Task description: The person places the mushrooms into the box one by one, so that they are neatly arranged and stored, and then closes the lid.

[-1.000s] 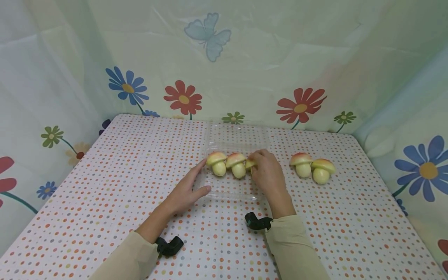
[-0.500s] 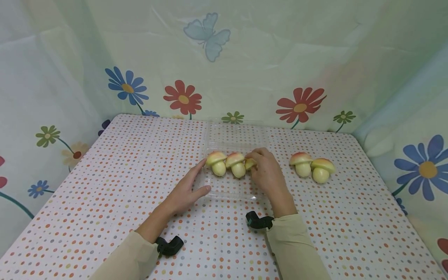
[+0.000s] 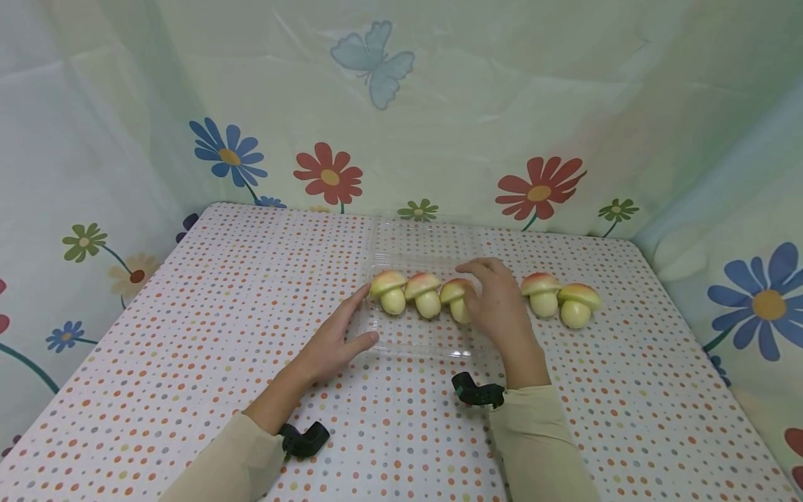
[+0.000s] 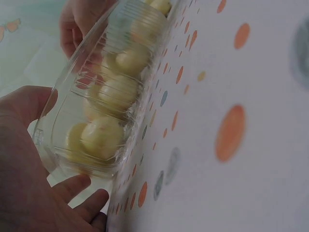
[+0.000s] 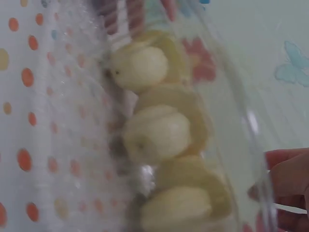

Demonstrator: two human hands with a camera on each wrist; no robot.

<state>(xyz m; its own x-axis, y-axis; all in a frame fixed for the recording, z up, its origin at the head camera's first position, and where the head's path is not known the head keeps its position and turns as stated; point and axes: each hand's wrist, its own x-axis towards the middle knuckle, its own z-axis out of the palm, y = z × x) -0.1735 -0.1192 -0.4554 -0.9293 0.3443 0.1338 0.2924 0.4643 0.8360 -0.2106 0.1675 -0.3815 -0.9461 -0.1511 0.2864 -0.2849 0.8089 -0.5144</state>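
At the bottom of the frame I have two sleeves (image 3: 232,453), a black mount (image 3: 306,441) at each wrist, over the dotted worktop (image 3: 401,453). Left of centre, my left grip (image 3: 332,348) rests against the left end of the clear box (image 3: 414,345), fingers extended rather than clenched, thumb by the near corner; I take it to be steadying. It hasn't shifted.

The change is just right of centre: my right grip (image 3: 502,303) has eased off to the right and loosened, and I see nothing held in it. I can't tell whether the thumb still brushes the third mushroom (image 3: 454,291), which now shows its cap and much of its stem.

That mushroom lies inside the box, at the right of the row, beyond the middle mushroom (image 3: 424,296) and the left mushroom (image 3: 389,291). I judge its placing done or very nearly, with the right grip freed.

Right of the box, the loose pair (image 3: 541,294) lies on the worktop, side by side. Three in, two out: I'd call the packing part done.

Farther back, above the row, the lid (image 3: 423,240) lies folded away from me. The flowered curtain (image 3: 452,104) fills the upper frame.
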